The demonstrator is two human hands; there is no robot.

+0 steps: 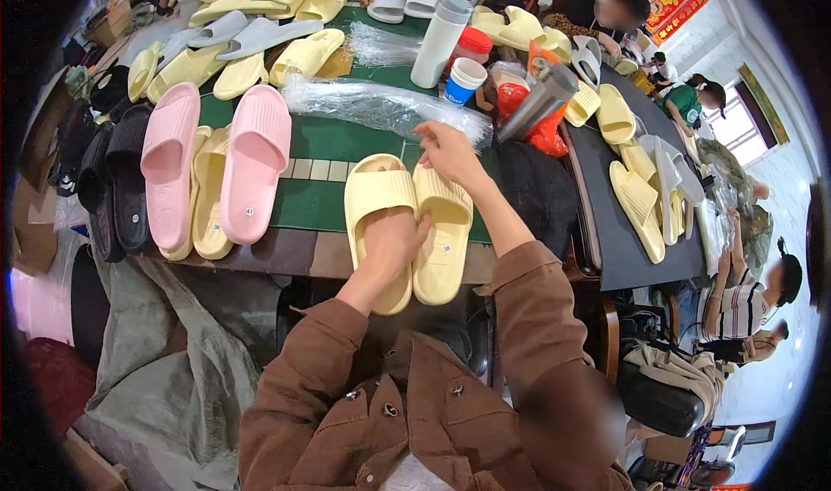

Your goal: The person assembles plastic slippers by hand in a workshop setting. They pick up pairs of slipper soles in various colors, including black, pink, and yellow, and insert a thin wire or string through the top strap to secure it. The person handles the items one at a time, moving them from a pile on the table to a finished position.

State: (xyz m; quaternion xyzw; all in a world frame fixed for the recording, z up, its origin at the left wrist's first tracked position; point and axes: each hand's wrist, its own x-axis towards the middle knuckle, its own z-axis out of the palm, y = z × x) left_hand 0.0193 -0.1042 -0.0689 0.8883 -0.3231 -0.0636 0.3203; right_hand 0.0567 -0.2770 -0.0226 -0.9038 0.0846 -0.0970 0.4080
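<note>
A pair of pale yellow slide slippers stands in front of me at the table's near edge. My left hand reaches into the left slipper, its fingers under the ribbed strap and mostly hidden. Its thumb lies against the inner edge of the right slipper, so the hand grips the two side by side. My right hand is above the right slipper's toe end, fingers apart and partly bent, with nothing seen in it. Just beyond it lies a pile of clear plastic bags.
Pink slippers and black ones lean at the table's left edge. More yellow and grey slippers are heaped at the far left. A grey-white bottle, a paper cup and a steel tumbler stand beyond my right hand. Other people sit nearby.
</note>
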